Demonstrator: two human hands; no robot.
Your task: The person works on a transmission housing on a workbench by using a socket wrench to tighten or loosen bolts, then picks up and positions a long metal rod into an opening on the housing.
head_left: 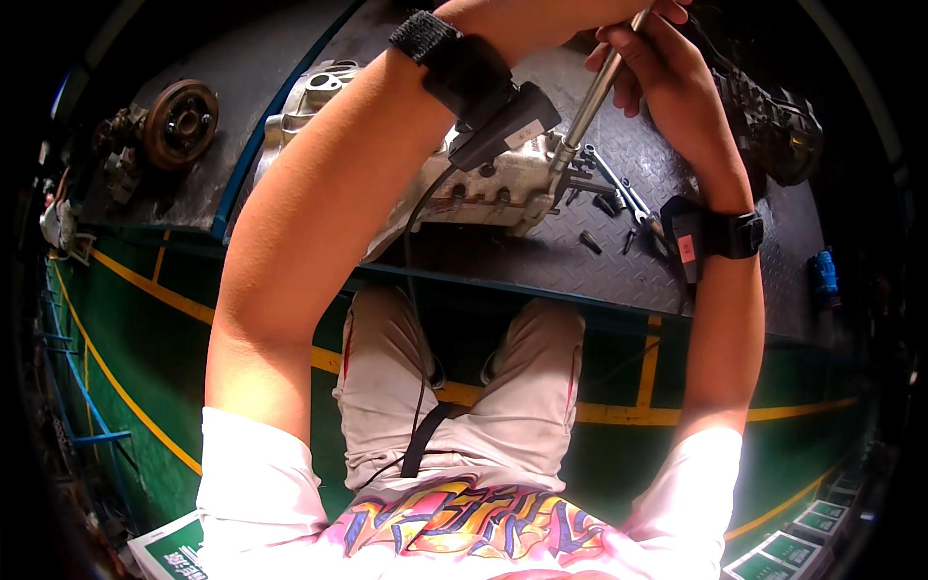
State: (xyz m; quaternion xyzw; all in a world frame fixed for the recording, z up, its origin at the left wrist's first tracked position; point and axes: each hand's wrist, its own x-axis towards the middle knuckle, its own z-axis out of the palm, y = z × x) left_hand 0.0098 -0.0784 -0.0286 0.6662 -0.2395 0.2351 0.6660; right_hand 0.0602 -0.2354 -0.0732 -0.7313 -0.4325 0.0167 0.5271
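A long steel wrench bar (595,99) slants down from the top of the view to a cast metal engine part (483,193) on the worktop. My left hand (661,12), partly cut off at the top edge, grips the bar's upper end. My right hand (640,60) is closed around the bar just below it. Beside the bar's lower end lie combination wrenches (619,184) and several loose dark bolts (590,242). My left forearm hides much of the engine part.
The dark tread-plate worktop (580,280) carries a rusty hub assembly (179,126) at left, a dark gearbox-like casting (783,126) at right and a blue can (825,274) near the right edge. A green floor (155,358) with yellow lines and blue rails (97,437) lies below.
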